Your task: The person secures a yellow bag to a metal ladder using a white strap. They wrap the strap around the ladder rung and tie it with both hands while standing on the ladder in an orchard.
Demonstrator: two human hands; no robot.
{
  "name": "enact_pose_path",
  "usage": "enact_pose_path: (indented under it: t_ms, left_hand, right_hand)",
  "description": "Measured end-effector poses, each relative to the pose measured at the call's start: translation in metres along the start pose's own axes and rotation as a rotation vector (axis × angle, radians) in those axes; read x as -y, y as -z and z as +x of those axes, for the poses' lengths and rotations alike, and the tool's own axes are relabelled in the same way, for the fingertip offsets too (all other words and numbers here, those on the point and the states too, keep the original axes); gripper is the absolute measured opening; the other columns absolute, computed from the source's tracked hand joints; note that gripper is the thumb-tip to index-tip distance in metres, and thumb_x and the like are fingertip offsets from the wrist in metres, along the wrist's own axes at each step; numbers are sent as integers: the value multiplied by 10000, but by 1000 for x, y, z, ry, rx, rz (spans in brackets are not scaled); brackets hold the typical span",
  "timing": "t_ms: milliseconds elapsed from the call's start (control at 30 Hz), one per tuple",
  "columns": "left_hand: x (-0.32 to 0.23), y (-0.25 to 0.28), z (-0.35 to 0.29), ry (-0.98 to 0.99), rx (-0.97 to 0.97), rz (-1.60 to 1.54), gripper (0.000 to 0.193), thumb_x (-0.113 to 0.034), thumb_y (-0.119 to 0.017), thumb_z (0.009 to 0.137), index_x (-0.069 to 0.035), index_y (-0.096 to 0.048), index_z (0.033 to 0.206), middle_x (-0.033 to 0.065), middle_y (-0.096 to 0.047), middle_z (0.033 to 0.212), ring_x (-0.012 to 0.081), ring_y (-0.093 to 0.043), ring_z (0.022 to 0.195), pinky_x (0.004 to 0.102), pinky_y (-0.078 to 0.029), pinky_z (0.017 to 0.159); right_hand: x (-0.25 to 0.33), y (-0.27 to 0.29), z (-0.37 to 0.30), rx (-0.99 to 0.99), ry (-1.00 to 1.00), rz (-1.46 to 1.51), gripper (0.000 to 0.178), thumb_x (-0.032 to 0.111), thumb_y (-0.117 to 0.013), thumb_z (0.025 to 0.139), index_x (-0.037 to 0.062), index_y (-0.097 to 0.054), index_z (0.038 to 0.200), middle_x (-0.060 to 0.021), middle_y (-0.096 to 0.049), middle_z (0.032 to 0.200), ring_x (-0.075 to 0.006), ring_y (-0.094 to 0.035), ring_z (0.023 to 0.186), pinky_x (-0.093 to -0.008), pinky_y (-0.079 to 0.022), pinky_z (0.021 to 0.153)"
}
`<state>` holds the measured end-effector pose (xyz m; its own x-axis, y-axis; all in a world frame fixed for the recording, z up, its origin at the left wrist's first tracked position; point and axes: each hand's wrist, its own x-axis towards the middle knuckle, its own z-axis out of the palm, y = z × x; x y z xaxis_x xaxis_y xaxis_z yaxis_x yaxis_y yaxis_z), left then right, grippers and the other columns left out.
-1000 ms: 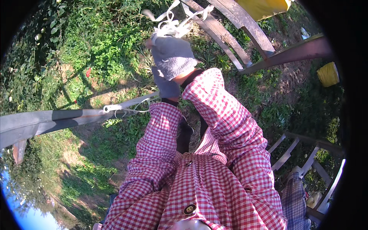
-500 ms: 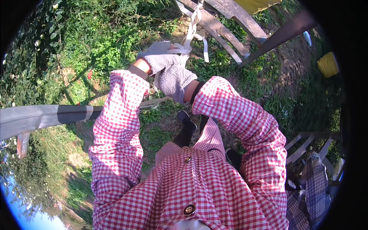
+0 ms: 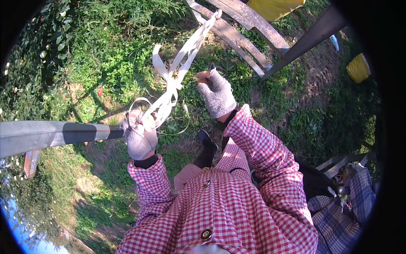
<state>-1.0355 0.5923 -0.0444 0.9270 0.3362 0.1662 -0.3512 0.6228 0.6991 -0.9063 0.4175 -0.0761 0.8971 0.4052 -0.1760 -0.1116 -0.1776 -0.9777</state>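
Observation:
A bundle of flat white straps runs slantwise from a wooden slat at the top, with a knot partway down and loose loops hanging off it. My left hand, in a grey fingerless glove, is closed around the lower end of the straps, beside the tip of a metal bar. Away from the straps, to their right, is my right hand, in a matching glove. Its bare fingers are curled in, and a small dark thing shows by the fingertips; what it is I cannot make out.
The grey metal bar reaches in from the left. Ahead on the right are curved slats and a dark beam. Yellow bundles lie farther right. Someone in a blue checked sleeve is at the lower right. Grass and weeds cover the ground.
My hands have come apart. The left has gone down and left to the bar's tip, drawing the straps with it. The right has shifted right, off the straps.

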Motion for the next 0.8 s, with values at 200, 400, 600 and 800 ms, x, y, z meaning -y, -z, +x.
enact_pose_path:
  t_ms: [200, 400, 600, 800]
  left_hand:
    - [7, -1, 26, 423, -95, 798, 524, -24, -573, 711, 24, -404, 1204, 141, -545, 1042, 201, -567, 924, 305, -476, 794]
    - [23, 12, 52, 286, -107, 1086, 251, -14, -612, 719, -15, -572, 967, 14, -578, 738, 70, -533, 661, 209, -430, 602]
    - [59, 31, 45, 210, -750, 327, 89, -138, -572, 830, -51, -551, 828, -3, -535, 658, 59, -485, 510, 189, -387, 441]
    - [67, 78, 50, 508, -712, -276, 103, -126, -532, 831, -80, -488, 750, -19, -400, 543, 92, -364, 443, 216, -383, 454]
  right_hand:
    - [-4, -30, 14, 416, -453, 938, 267, 139, -582, 831, 4, -524, 1053, -110, -602, 1006, -187, -595, 897, -294, -482, 771]
    - [-15, -58, -1, 345, -504, 1155, 319, 213, -605, 829, 70, -485, 1088, -39, -593, 946, -139, -597, 820, -273, -492, 637]
    - [-15, -49, -8, 475, -228, 1026, 307, 182, -580, 816, 40, -526, 1083, -11, -599, 864, -86, -568, 694, -190, -440, 565]
    - [-27, -54, -14, 253, -289, 708, 206, 44, -615, 733, 28, -569, 932, -7, -575, 688, -84, -505, 551, -208, -400, 501]
